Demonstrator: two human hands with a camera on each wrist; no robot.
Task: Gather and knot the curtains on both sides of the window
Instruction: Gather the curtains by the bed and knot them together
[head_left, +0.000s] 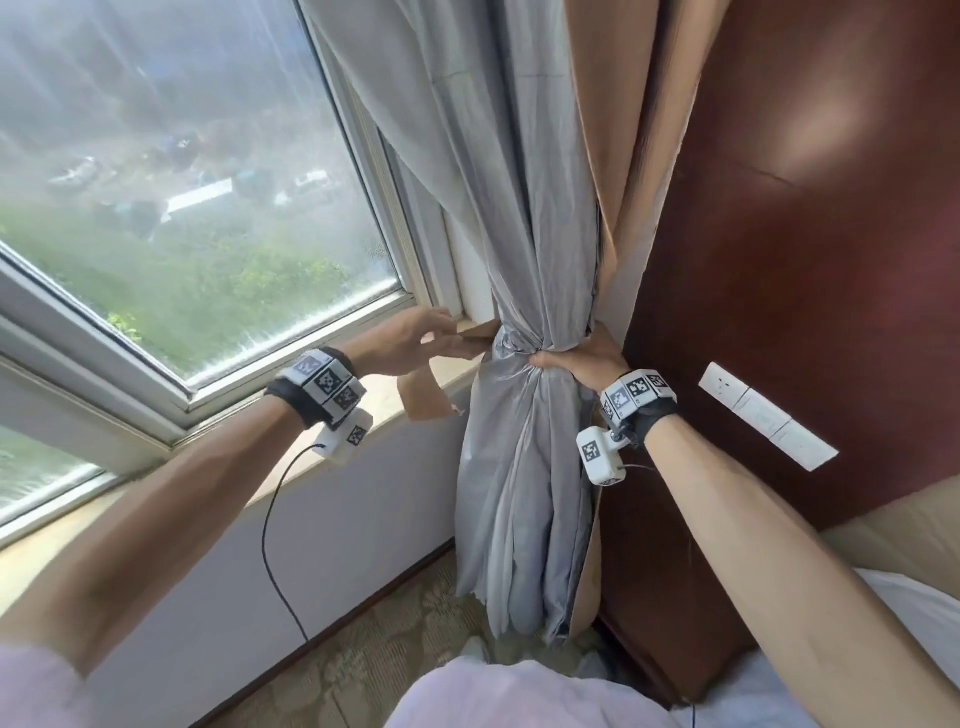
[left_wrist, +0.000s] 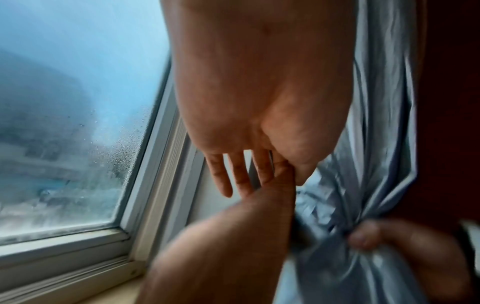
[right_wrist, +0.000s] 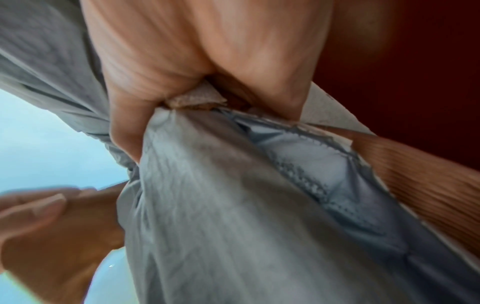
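The curtain, grey lining with a tan outer face, hangs at the window's right side and is bunched into a narrow waist at sill height. My right hand grips that waist from the right, fingers wrapped round the grey folds. My left hand is just left of the bunch and pinches a tan tie strip between thumb and forefinger. The strip runs from this pinch toward the bunch, and its loose tail hangs over the sill. How the strip lies behind the curtain is hidden.
The window pane and pale sill fill the left. A dark red wood panel with white wall sockets stands right of the curtain. Bedding lies at lower right, patterned carpet below.
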